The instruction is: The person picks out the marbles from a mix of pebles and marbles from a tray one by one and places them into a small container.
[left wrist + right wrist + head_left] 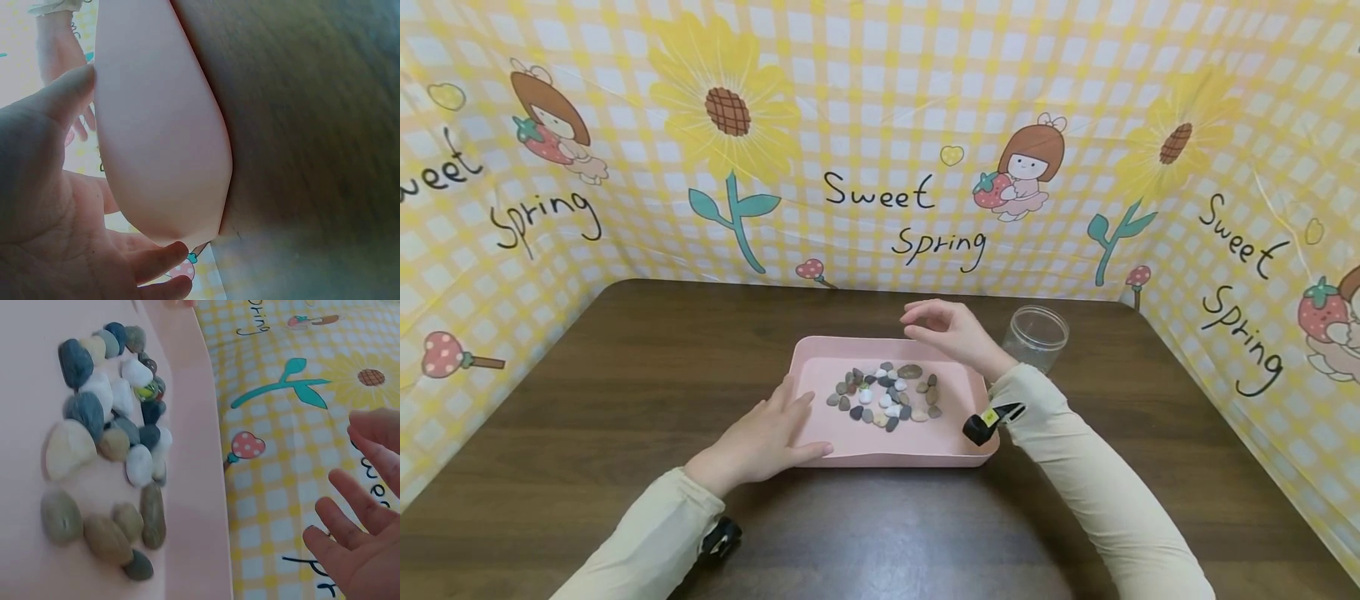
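Observation:
A pink tray holds several pebbles, grey, white, tan and brown, laid out in a fish-like shape. Among them a green glassy marble shows in the right wrist view. My left hand rests on the tray's left end, fingers spread over the left side, thumb at the front rim; the left wrist view shows thumb and fingers touching the tray. Above the tray's back right edge hovers my right hand, fingers loosely bent and apart from the pebbles. I see nothing held in it.
A clear open jar stands behind the tray's right corner, partly hidden by the right wrist. All of this is on a dark wood table. Yellow checked cloth surrounds the back and sides.

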Motion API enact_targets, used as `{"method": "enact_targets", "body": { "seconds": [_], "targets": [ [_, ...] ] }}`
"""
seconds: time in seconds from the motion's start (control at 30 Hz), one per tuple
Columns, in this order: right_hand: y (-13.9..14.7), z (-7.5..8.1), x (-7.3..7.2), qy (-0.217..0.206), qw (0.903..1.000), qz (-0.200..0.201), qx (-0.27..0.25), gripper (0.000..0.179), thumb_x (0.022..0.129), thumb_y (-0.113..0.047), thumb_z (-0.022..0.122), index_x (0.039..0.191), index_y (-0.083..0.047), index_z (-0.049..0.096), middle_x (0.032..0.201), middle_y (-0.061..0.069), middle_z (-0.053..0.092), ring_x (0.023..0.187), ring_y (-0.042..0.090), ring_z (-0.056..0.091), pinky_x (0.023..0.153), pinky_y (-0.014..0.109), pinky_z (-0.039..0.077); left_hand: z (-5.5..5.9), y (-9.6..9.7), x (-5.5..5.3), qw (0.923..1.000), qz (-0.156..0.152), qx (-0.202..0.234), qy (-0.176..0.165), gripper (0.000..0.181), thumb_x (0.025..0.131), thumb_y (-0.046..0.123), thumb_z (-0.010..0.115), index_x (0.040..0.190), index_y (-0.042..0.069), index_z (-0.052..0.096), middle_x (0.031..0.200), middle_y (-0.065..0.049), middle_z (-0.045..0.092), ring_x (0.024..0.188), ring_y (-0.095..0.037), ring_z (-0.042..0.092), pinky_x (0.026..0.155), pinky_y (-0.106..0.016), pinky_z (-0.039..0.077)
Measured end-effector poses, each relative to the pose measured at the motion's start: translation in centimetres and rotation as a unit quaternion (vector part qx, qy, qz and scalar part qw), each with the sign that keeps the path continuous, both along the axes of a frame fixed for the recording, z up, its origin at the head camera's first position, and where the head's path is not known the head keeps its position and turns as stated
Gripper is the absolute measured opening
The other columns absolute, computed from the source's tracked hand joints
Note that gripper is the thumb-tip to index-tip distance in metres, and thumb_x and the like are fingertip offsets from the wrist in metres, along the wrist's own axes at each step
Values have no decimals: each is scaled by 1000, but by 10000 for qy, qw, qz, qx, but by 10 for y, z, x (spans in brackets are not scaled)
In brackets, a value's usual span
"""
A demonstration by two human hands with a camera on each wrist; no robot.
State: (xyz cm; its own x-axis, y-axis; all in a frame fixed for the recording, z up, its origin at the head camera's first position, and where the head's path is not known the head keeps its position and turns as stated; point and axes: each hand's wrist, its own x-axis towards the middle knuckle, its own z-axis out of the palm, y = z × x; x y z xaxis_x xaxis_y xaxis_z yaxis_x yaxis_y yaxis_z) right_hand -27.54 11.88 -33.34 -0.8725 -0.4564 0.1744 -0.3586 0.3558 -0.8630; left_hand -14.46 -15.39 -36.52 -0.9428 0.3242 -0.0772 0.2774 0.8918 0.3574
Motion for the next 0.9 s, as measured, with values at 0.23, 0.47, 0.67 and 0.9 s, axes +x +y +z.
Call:
{"method": "enact_targets", "body": {
  "seconds": [0.23,0.47,0.67,0.9],
  "targets": [
    [-16,-8,-5,-147,9964,765,331,22,89,-12,63,108,-3,66,133,13,55,129,26,46,110,45,34,1,1,0,10000,-14,8,7,82,84,56,58,139,-1,39,150,-34,16,131,-50,34,105,-59,32],
    [-31,-17,-7,-410,9904,1090,742,25,88,-10,63,112,-2,65,136,16,52,133,27,43,113,47,28,1,0,0,10000,0,-53,-16,82,84,57,57,140,-1,39,150,-34,16,131,-50,35,105,-59,33],
    [-40,-24,-9,-339,9867,1230,1006,23,87,-10,65,108,-2,67,134,14,55,130,28,46,112,46,32,1,0,0,10000,2,-50,-26,82,84,57,57,140,-1,39,149,-35,16,131,-50,35,105,-59,32],
    [-44,-32,-10,-733,9816,1155,1335,18,87,-12,65,104,-7,70,136,8,54,132,24,44,113,45,30,2,1,0,10000,-7,-58,-39,82,84,57,57,140,-1,39,149,-35,16,131,-50,35,105,-59,32]
  ]
}}
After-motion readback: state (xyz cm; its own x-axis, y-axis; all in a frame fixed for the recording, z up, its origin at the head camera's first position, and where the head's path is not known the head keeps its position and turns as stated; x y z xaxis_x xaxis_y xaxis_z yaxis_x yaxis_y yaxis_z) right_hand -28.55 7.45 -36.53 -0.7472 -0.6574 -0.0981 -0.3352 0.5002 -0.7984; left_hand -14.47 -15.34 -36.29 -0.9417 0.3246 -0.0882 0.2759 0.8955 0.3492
